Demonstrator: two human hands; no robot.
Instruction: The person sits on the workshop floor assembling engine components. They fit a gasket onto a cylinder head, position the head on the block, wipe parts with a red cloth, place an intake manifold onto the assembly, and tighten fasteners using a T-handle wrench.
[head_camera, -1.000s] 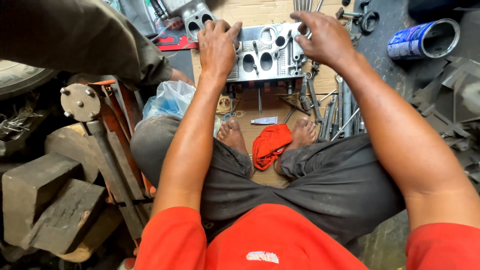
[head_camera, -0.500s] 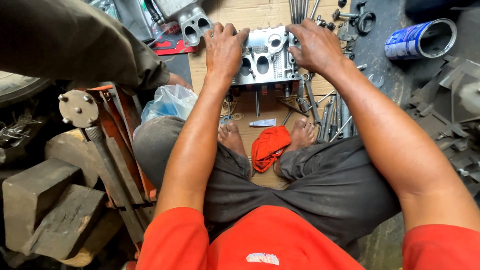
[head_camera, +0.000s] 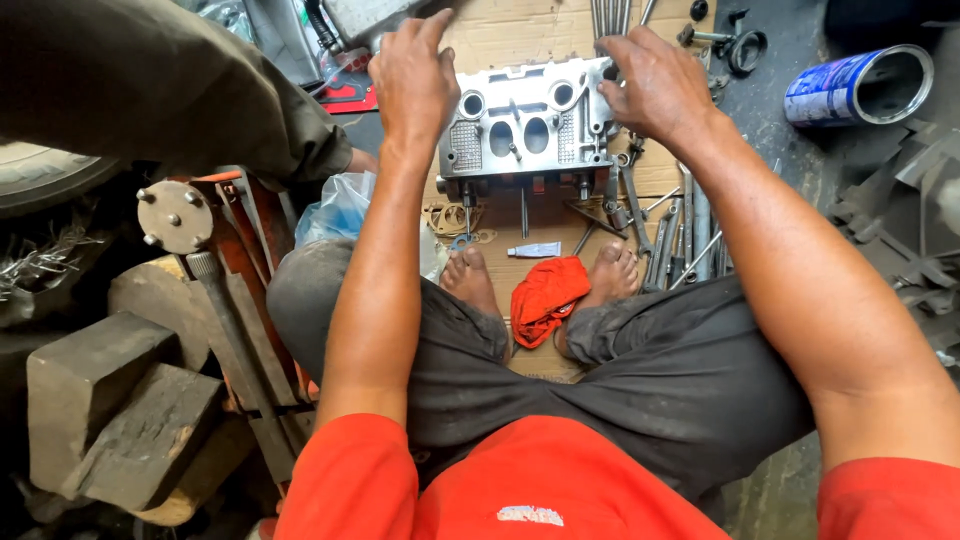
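Gripping from both ends, the person's two bare hands hold a grey cast-metal engine head with round ports and finned faces (head_camera: 525, 130), which sits on a flat sheet of brown cardboard (head_camera: 510, 35) at the far middle of the scene, beyond the person's bare feet. The left hand (head_camera: 412, 75) comes in on a straight, extended arm, palm down, fingers spread and curled over the left end of the casting. The right hand (head_camera: 655, 85) reaches in from the right on a slightly bent arm, its fingers hooked over the far right corner, clasping the metal. Both hands are closed on the casting, neither fully clenched.

The casting looks dull and rough, with two oval openings in the middle, two ringed round holes above them, and thin studs sticking out of its near edge. Just near of it on the cardboard lie a small white squeeze tube (head_camera: 533, 250) and a crumpled orange cloth (head_camera: 545, 298) between the feet. A row of long steel wrenches and rods (head_camera: 680, 235) lies just to the right. Farther right, well apart, a blue and white tin can (head_camera: 860, 88) lies on its side on dark ground. To the left stand rough grey blocks (head_camera: 110, 410) and an orange-painted metal jack with a round steel disc (head_camera: 175, 215). Another person's olive sleeve (head_camera: 170, 90) crosses the far left.
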